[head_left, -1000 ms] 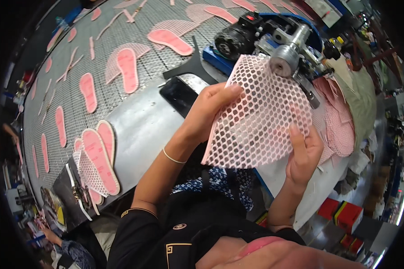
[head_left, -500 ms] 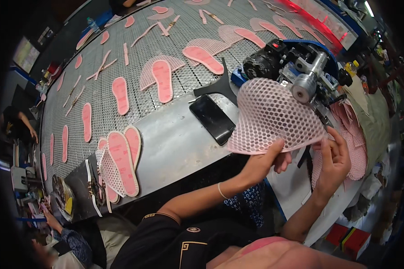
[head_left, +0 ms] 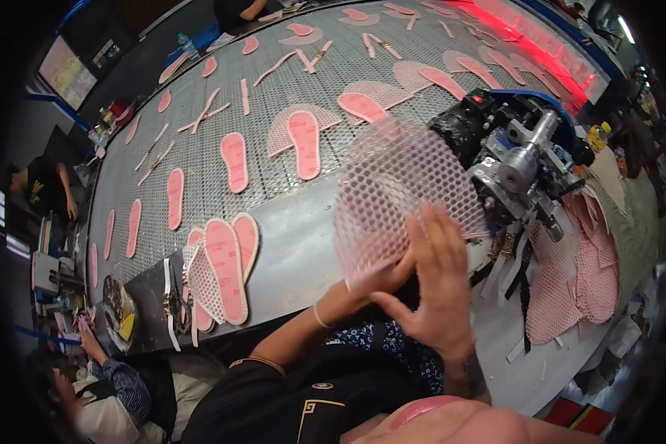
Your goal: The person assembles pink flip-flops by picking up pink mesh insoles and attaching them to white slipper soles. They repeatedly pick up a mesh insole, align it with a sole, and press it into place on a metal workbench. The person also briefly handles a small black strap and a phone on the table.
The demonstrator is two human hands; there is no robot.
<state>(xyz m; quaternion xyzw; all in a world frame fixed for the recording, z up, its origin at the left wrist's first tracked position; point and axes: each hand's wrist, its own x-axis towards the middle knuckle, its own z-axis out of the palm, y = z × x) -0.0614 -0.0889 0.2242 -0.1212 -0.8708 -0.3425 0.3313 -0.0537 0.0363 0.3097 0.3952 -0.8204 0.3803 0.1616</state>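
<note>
A pink honeycomb mesh sheet [head_left: 399, 185] is held up over the near edge of the conveyor, just left of a metal and blue machine [head_left: 518, 163]. My left hand [head_left: 377, 280] grips the sheet's lower edge from underneath and is mostly hidden behind my right hand. My right hand [head_left: 436, 292] is spread flat with its fingers apart, and its fingertips lie against the sheet's lower right part. It grips nothing.
A wide grey conveyor belt [head_left: 274, 185] carries several pink insoles and strips. A pile of pink soles [head_left: 226, 266] lies at its near edge. More pink mesh pieces [head_left: 577, 274] are stacked right of the machine. Other people work at the lower left [head_left: 103, 377] and far left [head_left: 44, 192].
The mesh sheet has come away from the machine and moved left over the belt's edge. My right hand has let go of its edge and spread open.
</note>
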